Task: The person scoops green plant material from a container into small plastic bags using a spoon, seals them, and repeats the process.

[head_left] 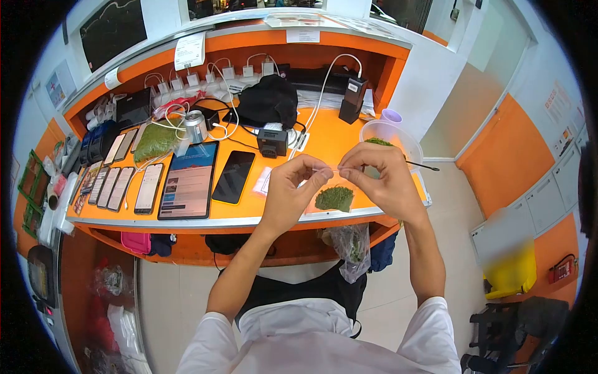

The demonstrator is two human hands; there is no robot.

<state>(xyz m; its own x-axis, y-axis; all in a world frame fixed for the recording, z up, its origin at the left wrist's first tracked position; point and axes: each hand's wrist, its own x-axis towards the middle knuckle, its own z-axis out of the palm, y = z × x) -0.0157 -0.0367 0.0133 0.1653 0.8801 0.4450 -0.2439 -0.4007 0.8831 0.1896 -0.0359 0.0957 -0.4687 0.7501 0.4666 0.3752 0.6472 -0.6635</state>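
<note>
My left hand (293, 187) and my right hand (380, 177) are raised over the front edge of the orange desk (324, 140). Both pinch the top edge of a small clear plastic bag (333, 193), one at each side. Green dried plant matter (334, 198) fills the bottom of the bag. Just behind my right hand stands a clear plastic tub (389, 136) with more of the green matter inside. A thin dark stick (422, 166) lies beside the tub.
A tablet (189, 181), a black phone (233, 177) and a row of several phones (118, 186) lie on the desk's left half. A metal can (195, 126), a bag of green matter (156, 141), a black cloth bag (269, 101), chargers and white cables crowd the back.
</note>
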